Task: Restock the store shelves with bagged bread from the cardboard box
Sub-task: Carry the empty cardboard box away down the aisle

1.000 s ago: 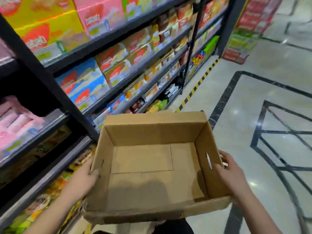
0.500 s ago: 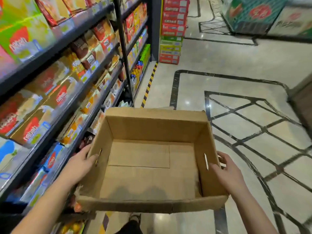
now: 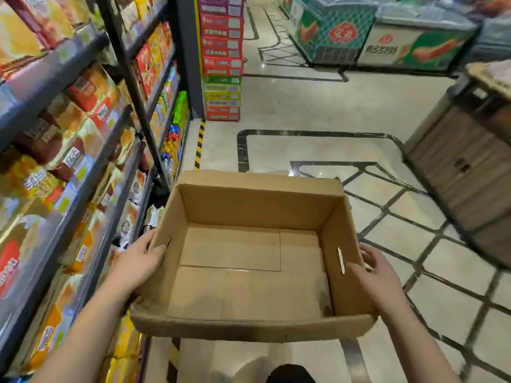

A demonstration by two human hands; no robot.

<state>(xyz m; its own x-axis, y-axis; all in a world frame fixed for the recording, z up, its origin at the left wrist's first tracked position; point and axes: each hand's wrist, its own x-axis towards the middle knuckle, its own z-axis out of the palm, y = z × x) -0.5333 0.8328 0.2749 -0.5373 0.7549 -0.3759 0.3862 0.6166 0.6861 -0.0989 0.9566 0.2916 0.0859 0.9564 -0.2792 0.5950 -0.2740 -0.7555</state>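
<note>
An open brown cardboard box (image 3: 249, 272) is held in front of me above the floor, and nothing lies inside it. My left hand (image 3: 138, 261) grips its left wall near a slot. My right hand (image 3: 370, 272) grips its right wall, fingers wrapped around the outside. The store shelves (image 3: 91, 167) run along my left, packed with bagged and boxed snacks. No bagged bread shows in the box.
A stack of red and green cartons (image 3: 222, 59) stands at the end of the shelving. Chest freezers (image 3: 387, 37) line the far wall. A wooden display stand (image 3: 467, 161) sits at the right. Yellow-black tape (image 3: 199, 145) marks the floor by the shelf base.
My view has swung right and forward along the aisle; the freezers and wooden stand have come into sight. Both hands keep the same hold on the box.
</note>
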